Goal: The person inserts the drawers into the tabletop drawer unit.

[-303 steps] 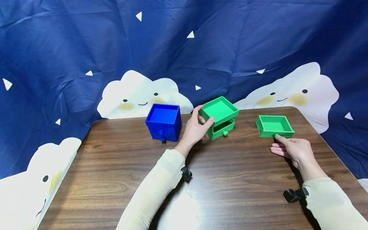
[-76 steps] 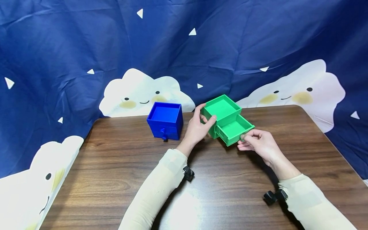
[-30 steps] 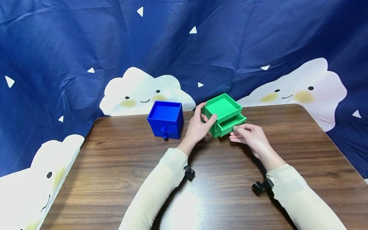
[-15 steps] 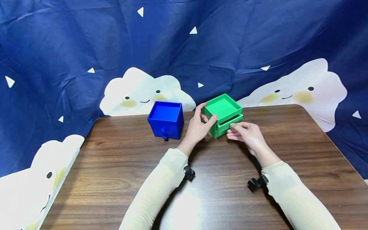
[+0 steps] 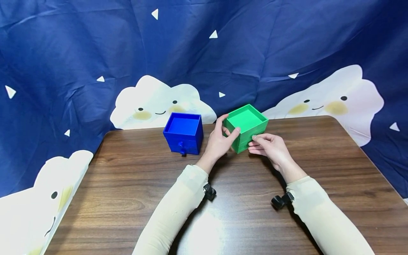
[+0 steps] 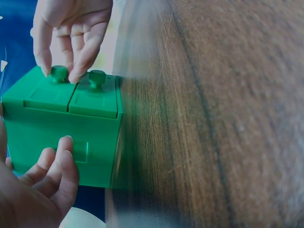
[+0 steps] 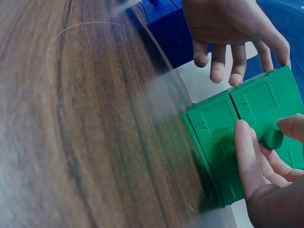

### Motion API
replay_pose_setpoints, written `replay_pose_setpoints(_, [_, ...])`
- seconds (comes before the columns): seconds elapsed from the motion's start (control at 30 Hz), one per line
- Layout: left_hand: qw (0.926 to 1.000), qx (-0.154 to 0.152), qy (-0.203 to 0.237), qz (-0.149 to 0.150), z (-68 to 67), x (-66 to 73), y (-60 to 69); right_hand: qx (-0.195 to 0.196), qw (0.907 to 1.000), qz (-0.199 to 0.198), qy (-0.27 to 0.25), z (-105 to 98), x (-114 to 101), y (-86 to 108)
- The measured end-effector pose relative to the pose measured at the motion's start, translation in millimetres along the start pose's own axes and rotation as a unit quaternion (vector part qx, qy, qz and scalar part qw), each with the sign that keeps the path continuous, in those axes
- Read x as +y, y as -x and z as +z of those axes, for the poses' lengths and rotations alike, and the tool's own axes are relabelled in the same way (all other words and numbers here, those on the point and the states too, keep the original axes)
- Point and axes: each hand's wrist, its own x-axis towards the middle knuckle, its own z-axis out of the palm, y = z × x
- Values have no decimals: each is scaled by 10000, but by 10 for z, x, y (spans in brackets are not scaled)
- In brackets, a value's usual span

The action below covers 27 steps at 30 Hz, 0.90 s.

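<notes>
A small green drawer box [image 5: 246, 122] with an open tray top stands near the table's back edge, angled to the right. My left hand [image 5: 220, 141] holds its left side, thumb at the front top corner and a finger at the rear. My right hand [image 5: 271, 147] is at the front, thumb and fingers about the knob [image 7: 273, 139] of the upper green drawer [image 7: 256, 99]. That drawer sits flush with the front. In the left wrist view the lower drawer's knob [image 6: 97, 78] stands beside it; the lower drawer is also flush.
A matching blue drawer box [image 5: 183, 127] stands left of my left hand, its knobs facing front. Under everything is a brown wood-grain table [image 5: 134, 198]. A dark blue cloth [image 5: 178, 42] with smiling white clouds hangs right behind the table.
My right hand has brought the upper green drawer over from the table's right side and slid it fully into the box. The left hand has kept holding the green box in place.
</notes>
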Motion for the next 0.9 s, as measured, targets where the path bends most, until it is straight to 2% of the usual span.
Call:
replay_pose_setpoints(0.57, [10000,2,36,-49,-12,-19,4,-35,10000,29,88,-37,34,23])
replay_pose_setpoints(0.9, [9997,-168,121,-115,-21,-73,24,-107,9999,-104,78,-113,91,158])
